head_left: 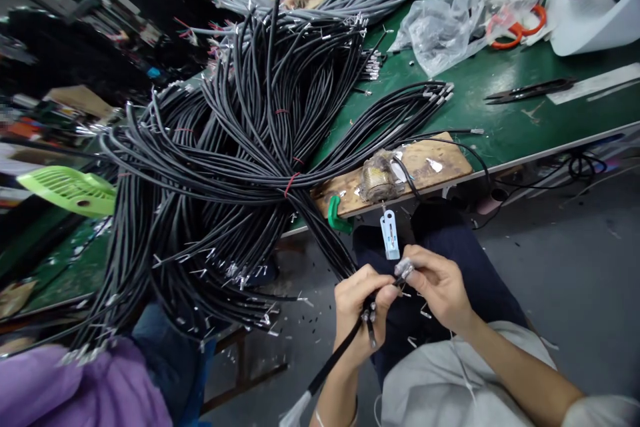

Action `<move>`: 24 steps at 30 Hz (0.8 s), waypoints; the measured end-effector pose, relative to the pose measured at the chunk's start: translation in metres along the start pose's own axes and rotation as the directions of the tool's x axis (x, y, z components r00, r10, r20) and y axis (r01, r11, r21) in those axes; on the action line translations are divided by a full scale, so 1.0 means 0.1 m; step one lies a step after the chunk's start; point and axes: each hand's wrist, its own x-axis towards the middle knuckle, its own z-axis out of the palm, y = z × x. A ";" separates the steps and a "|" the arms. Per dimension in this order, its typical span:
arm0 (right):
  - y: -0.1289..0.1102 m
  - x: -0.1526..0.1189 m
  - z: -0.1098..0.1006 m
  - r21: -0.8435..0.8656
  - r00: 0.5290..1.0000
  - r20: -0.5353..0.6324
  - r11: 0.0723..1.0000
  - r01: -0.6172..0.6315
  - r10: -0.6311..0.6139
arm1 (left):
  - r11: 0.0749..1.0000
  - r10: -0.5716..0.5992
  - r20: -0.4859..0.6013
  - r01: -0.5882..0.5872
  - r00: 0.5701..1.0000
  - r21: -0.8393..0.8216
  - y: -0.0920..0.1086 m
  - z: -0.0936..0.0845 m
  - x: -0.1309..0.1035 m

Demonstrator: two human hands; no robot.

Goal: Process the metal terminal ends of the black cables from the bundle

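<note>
Grey shirt fabric (450, 373), nearest the head camera, lies at 5 o'clock. Left hand (363, 303) grips black cables (327, 240) running toward 11 o'clock; right hand (440, 283) pinches 1 silvery cable end (404, 268) (blue clip (390, 235) at the hands' 12 o'clock).

Matt, smooth, rubbery-looking sheathing on the black cables (220, 177), with bright, metallic tips (373, 67). Shiny, silvery finish on the held cable end (404, 268); whether foil or film, too small to tell. Smooth, slightly glossy green on the bench (480, 73); worn, stained wood for the board (443, 160). Crinkled, glossy clear wrapping around the brownish lump (377, 177). Hard plastic for the pale blue clip (390, 237). Thin, wrinkled, see-through plastic for the bag (440, 30); smooth white plastic on the housing (570, 33). Dull, dark metal for the snips (530, 89). Matt cloth for the trousers (480, 273).
</note>
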 end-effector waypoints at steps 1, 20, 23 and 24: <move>-0.01 0.01 -0.05 -0.121 0.996 0.035 0.989 0.087 -0.083 | 1.000 -0.011 0.034 0.011 0.999 0.000 0.01 -0.02 0.01; -0.28 0.39 -0.32 -0.055 0.732 0.410 0.816 -0.576 0.544 | 0.993 0.031 -0.095 -0.041 0.995 -0.113 -0.08 0.05 0.04; -0.31 0.49 -0.35 -0.127 0.810 0.262 0.851 -0.509 0.524 | 0.984 0.014 -0.124 -0.036 0.992 -0.177 -0.09 0.08 0.02; -0.30 0.52 -0.33 -0.124 0.845 0.210 0.871 -0.475 0.491 | 0.978 0.015 -0.140 -0.043 0.990 -0.202 -0.10 0.09 0.01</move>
